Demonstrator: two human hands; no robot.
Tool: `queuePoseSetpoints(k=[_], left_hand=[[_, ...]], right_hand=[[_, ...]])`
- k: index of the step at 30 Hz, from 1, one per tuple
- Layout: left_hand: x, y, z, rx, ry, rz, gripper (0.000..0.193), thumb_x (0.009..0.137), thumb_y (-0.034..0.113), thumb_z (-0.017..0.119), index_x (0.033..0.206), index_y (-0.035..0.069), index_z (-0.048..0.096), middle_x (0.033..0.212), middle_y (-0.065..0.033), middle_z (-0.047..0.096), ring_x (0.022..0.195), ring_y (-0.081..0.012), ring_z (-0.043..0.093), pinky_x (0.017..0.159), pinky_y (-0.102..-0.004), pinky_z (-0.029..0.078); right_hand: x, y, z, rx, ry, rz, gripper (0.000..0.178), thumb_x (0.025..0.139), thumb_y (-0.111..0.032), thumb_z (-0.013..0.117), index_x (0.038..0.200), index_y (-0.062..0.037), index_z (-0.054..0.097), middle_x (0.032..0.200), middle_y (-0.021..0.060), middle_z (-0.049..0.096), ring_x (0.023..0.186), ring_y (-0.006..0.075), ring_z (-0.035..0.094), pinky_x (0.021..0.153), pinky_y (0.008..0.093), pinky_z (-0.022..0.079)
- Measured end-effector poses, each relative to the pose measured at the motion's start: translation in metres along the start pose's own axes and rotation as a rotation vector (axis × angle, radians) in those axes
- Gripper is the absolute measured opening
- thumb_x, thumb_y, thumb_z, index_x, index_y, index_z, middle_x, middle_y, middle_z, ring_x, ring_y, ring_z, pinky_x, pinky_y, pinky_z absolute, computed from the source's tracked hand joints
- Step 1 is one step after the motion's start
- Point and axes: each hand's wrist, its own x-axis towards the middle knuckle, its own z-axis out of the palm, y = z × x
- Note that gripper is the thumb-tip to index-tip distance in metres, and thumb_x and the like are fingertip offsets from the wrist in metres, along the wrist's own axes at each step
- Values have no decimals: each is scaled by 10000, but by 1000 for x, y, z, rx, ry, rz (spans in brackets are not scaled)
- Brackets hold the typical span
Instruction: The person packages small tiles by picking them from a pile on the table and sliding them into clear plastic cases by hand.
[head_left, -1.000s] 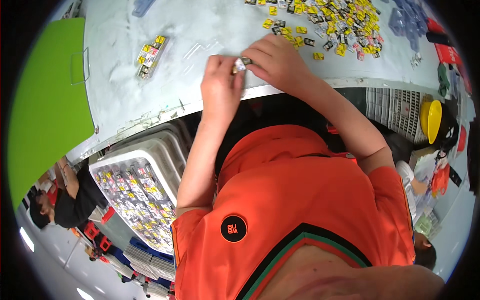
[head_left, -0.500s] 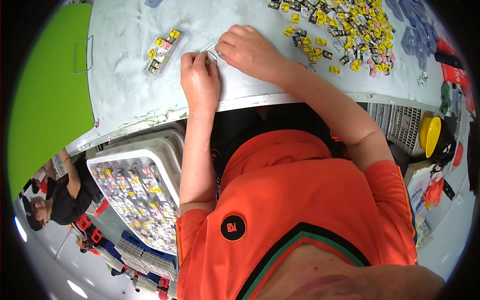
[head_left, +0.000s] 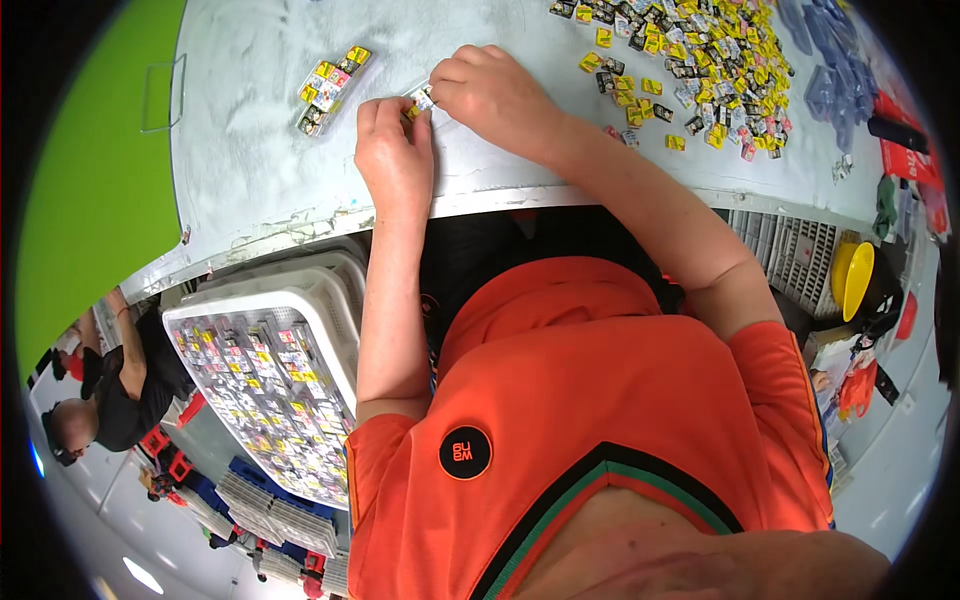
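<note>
two hands pinch one small packet at the table edge

two bare hands meet over one small packet point(head_left: 421, 98), a flat, glossy piece with yellow and pale print, held just above the near part of the table. the left hand point(head_left: 393, 160) has its fingertips closed on the packet's left end; the right hand point(head_left: 497, 92) curls over it, thumb and forefinger pinched on the right end. whether a clear sleeve is around the packet cannot be told.

just left of the hands lies one short row of filled packets point(head_left: 331, 89), packed side by side, too small to count. to the upper right spreads one loose heap of packets point(head_left: 690, 50), many dozens, mostly yellow and black. clear plastic trays point(head_left: 830, 70) sit beyond it.

the table point(head_left: 250, 150) is pale grey, scuffed and chipped along its front edge. below it stands one white slotted crate point(head_left: 330, 300) holding sorted packets. a green panel point(head_left: 90, 170) flanks the left, and another person point(head_left: 130, 390) in black sits on the floor level beyond.
</note>
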Motion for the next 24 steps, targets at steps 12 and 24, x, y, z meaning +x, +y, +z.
queuePoseSetpoints(k=[12, 24], left_hand=[[-9, -15, 5, 50, 140, 190, 156, 831, 48, 774, 984, 50, 745, 1024, -83, 736, 880, -277, 697, 765, -370, 572], [-3, -17, 5, 81, 143, 213, 108, 802, 70, 801, 878, 43, 729, 958, -69, 701, 851, -280, 663, 725, -386, 552]], right_hand=[[-4, 2, 6, 98, 73, 42, 191, 802, -98, 760, 986, -92, 709, 1033, 6, 669, 1005, 224, 615, 865, 375, 501], [3, 5, 9, 226, 59, 115, 105, 790, -83, 774, 871, -64, 709, 960, 32, 650, 933, 247, 615, 821, 376, 522]])
